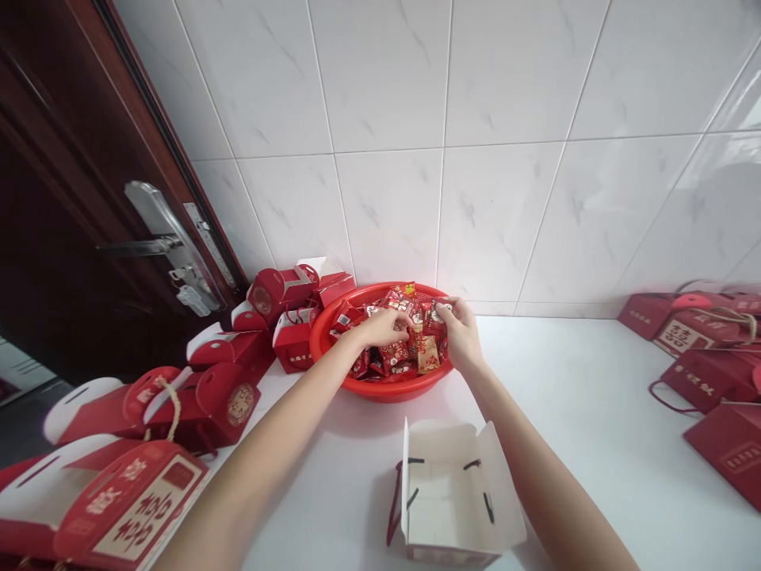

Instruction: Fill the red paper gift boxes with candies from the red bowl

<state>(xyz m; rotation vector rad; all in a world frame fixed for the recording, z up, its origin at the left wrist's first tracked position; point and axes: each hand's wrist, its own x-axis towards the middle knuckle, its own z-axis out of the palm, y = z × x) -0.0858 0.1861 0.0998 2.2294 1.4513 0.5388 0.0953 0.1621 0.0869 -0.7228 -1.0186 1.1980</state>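
One left hand point(386, 327), its hold unclear, and one right hand point(465, 337), pinching a red packet point(438, 317), dip into the red plastic basket point(392, 390) of wrapped snacks point(393, 358) on a white surface point(571, 404), before marbled wall tiles point(386, 87) beside a dark door point(53, 174).

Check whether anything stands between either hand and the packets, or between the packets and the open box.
Nothing visible separates the left hand or right hand from the packets. Toward the open box, only the red basket's near rim intervenes.
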